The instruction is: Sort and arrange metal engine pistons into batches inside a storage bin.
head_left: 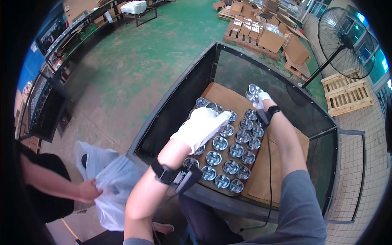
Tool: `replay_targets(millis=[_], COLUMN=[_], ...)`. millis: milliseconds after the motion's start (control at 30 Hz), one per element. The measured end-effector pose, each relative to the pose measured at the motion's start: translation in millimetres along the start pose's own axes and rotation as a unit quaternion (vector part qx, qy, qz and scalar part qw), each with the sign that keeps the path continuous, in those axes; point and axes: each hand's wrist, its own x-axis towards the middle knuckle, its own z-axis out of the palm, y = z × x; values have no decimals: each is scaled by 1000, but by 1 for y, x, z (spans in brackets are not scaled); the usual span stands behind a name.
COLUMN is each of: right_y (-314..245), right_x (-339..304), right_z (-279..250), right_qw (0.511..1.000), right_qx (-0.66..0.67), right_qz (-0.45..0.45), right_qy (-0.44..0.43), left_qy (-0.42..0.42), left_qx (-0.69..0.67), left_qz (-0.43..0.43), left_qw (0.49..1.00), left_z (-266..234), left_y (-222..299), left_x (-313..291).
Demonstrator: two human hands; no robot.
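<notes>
From left to right, we see first the gloved left hand (pixel 204 122), laid over the left rows of metal pistons (pixel 220 143); its fingers point rightward, their tips beside one piston, and we cannot tell whether they pinch anything. The pistons stand in rows on a brown cardboard sheet (pixel 230 96) inside a dark cart (pixel 179 100). Farther right, the gloved right hand (pixel 263 100) has its fingers closed on more pistons (pixel 254 88), which project to the left of the glove, over the far part of the cart.

Around these, again from left to right, we note a co-worker's hand (pixel 89 190) gripping a translucent plastic bag (pixel 118 188) outside the cart. The left wrist device (pixel 185 177) and the glove screen several pistons from view. A dark cable (pixel 270 179) hangs across a brown cardboard panel (pixel 261 175) beside the rows. At far right we find a large caged fan (pixel 346 41) near a wooden pallet (pixel 347 94).
</notes>
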Motion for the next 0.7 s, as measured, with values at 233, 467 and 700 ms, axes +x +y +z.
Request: replay_targets(millis=[233,467,700], right_y=[-66,-88,-13], right_x=[21,16,10], right_z=[118,177,204], right_qw=[595,757,896], right_qx=[598,495,196], right_qz=[524,392,338], right_qy=[118,167,210], left_qy=[91,50,-27], left_qx=[-80,-12,-22], left_qz=[-19,-15,101], left_qw=[992,999,994], left_z=[12,30,61], left_y=[-29,-42,-43], left_x=[21,19,24])
